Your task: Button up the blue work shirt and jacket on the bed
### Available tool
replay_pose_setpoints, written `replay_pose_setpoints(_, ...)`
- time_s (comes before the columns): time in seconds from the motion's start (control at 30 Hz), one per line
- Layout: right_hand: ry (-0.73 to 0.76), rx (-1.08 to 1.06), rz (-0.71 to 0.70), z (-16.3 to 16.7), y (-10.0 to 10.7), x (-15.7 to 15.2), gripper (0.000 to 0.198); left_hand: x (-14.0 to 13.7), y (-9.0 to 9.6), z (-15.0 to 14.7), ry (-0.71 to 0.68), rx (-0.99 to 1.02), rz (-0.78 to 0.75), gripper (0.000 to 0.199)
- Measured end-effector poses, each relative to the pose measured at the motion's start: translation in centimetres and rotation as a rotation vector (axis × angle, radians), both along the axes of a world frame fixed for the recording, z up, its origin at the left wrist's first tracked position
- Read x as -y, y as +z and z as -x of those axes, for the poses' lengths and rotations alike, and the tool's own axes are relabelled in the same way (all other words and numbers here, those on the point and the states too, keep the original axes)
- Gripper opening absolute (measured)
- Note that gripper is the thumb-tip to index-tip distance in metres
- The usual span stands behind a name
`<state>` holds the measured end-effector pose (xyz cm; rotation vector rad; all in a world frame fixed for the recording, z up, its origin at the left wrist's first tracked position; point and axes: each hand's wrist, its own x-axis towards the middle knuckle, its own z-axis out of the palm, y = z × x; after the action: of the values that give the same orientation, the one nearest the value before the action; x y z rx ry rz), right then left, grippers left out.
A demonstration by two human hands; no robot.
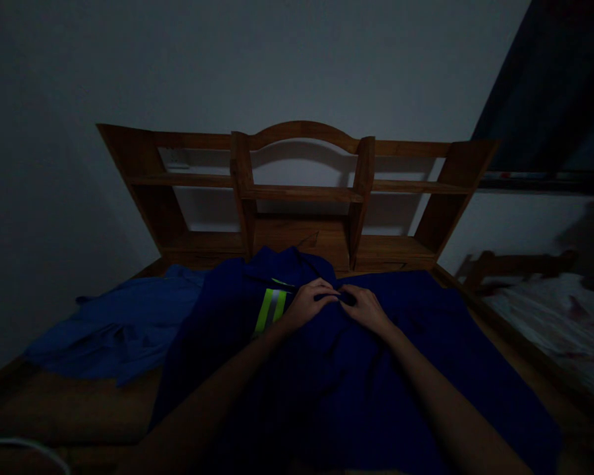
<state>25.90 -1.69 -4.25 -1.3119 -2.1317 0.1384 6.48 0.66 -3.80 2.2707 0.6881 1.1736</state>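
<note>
A dark blue work jacket with a yellow-green and silver reflective strip lies spread out in front of me. Near its upper middle, my left hand pinches the fabric between thumb and fingers. Close beside it, my right hand also has its fingers curled in a pinch on the jacket. The fingertips of both hands nearly meet. In the dim light, whatever small part lies between them cannot be made out, and the folds of the jacket are hard to tell apart.
A lighter blue garment lies to the left. Behind the jacket stands a wooden headboard with shelves against the wall. At the right is whitish bedding beside a low wooden rail. A white cable curves at the lower left.
</note>
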Motion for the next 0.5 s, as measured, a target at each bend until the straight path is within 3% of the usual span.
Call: replay_pose_setpoints(0.5,0.019,-0.068,0.003,-0.14,-0.14,-0.41,0.018,-0.14,-0.21,0.01,0.031,0.065,0.179,0.02)
